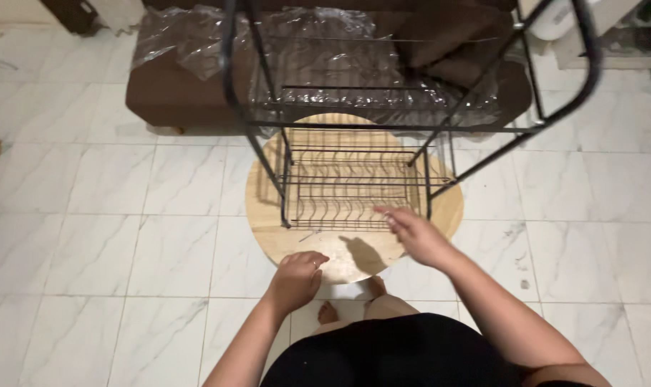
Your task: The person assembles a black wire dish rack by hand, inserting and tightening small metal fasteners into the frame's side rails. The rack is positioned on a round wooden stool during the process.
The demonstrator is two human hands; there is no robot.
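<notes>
One black wire rack [354, 186], one round wooden tabletop [354, 261], one brown sofa [182, 93], two hands [297, 276].

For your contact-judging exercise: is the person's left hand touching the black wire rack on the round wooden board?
Apart. The head view shows the left hand at the near edge of the round wooden board, with bare wood between it and the black wire rack.
</notes>
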